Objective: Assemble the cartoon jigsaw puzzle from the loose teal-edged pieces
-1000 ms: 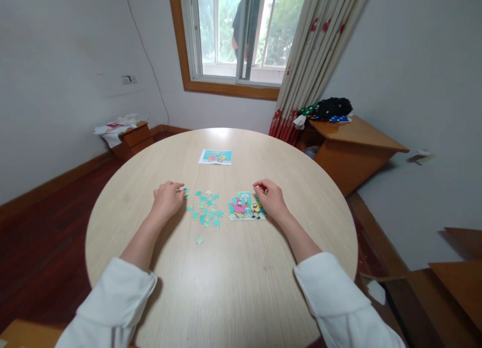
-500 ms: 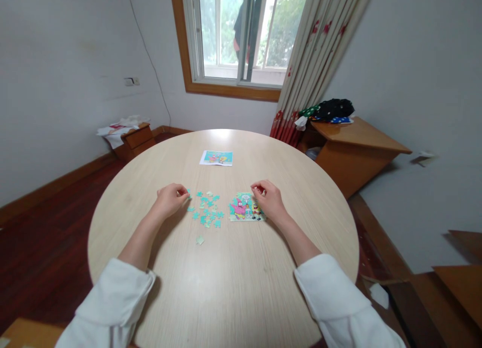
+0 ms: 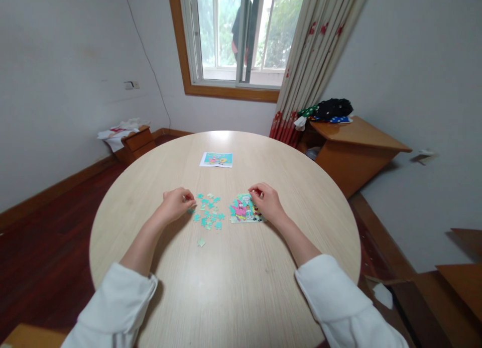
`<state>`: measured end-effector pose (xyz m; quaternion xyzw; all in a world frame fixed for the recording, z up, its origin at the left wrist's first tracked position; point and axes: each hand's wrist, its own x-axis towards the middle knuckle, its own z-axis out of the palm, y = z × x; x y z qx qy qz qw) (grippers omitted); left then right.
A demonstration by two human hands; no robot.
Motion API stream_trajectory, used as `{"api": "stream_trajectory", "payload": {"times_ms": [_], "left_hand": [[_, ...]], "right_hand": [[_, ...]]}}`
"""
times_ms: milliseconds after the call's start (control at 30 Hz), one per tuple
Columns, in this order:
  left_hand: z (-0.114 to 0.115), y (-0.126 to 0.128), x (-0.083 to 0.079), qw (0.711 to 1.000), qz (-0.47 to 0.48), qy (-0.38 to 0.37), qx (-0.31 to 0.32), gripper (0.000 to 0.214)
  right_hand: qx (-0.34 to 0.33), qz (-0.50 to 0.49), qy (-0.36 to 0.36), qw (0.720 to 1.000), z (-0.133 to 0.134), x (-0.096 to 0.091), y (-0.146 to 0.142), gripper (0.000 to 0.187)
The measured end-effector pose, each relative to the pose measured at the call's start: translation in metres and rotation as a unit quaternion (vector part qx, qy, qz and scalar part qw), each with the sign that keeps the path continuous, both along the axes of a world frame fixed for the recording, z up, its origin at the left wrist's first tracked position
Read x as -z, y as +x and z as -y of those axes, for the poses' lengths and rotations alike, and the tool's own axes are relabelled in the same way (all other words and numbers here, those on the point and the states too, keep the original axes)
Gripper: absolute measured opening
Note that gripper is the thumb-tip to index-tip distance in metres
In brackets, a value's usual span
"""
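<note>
Turquoise, knobbed puzzle pieces [image 3: 204, 221] on a round, wood-grained table [image 3: 226, 282]

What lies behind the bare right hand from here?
A flat, colourful, partly assembled cartoon jigsaw extends behind the right hand; its upper right part, and anything else there, is covered.

A round table [image 3: 226, 293] with a pale, light-grained wood top, twelve o'clock being its far side. Near the rim at twelve lies a printed picture [image 3: 216, 160], flat, of cartoon figures on turquoise. Around the middle, toward eleven, loose puzzle pieces [image 3: 208, 218], mostly turquoise, are scattered close together. Just apart from them, at seven o'clock, lies a single pale green piece [image 3: 201, 242]. At their three o'clock sits a partly assembled puzzle [image 3: 241, 212], its near edge straight, showing a pink figure.
</note>
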<state>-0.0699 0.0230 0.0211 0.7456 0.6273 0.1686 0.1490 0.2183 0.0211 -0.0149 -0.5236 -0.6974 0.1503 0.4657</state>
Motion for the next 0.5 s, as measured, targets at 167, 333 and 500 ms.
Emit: {"api": "stream_trajectory", "payload": {"times_ms": [167,333,500], "left_hand": [[0.0032,-0.0018,-0.0012,0.996,0.04,-0.044,0.064,0.022],[0.0072,-0.002,-0.003,0.989,0.027,-0.082,0.121,0.023],[0.0074,-0.0038,-0.0033,0.981,-0.013,-0.101,0.163,0.02]], "right_hand": [[-0.002,-0.001,-0.005,1.0,-0.0002,0.0003,-0.0001,0.015],[-0.005,-0.001,-0.007,1.0,0.0,0.0014,-0.0005,0.015],[-0.005,-0.001,-0.006,1.0,0.0004,0.0009,-0.0003,0.015]]}}
